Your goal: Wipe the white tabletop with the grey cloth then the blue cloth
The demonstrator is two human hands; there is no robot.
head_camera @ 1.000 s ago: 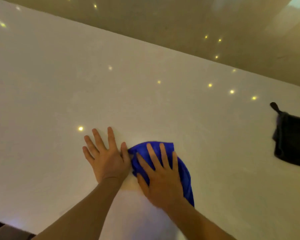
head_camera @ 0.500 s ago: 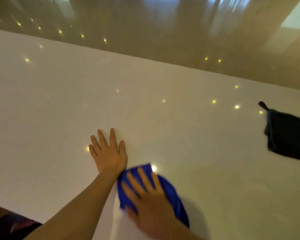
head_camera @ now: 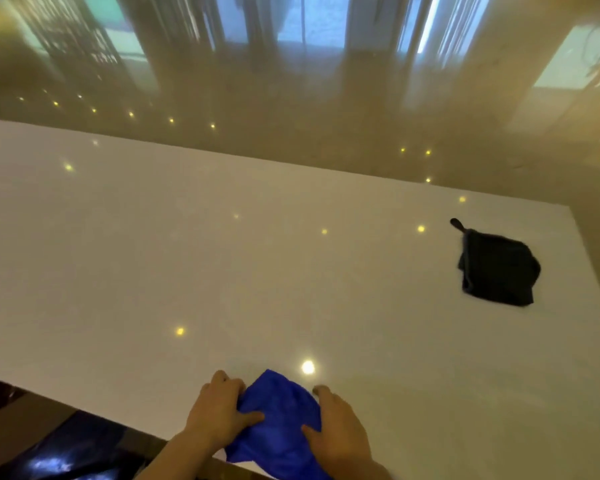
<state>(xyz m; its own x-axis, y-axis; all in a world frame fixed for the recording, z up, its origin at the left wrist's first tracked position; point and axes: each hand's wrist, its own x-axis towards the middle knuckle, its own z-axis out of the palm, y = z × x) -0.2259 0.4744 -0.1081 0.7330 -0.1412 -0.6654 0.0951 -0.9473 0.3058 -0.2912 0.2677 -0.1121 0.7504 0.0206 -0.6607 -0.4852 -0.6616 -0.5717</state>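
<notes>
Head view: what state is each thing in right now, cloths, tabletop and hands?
blue cloth: bunched at the tabletop's near edge, held between both hands.
grey cloth: crumpled, lying alone at the far right, untouched.
tabletop: glossy, reflecting lights.
left hand: grips the blue cloth's left side.
right hand: grips its right side.

blue cloth (head_camera: 281, 420): near end cut off by the bottom edge; both sides covered by the hands.
left hand (head_camera: 219, 417): fingertips curled out of sight.
right hand (head_camera: 336, 431): outer fingers hidden; wrist cut off.
tabletop (head_camera: 187, 254): left end runs out of frame.
grey cloth (head_camera: 499, 271): folds too dark to tell.
</notes>
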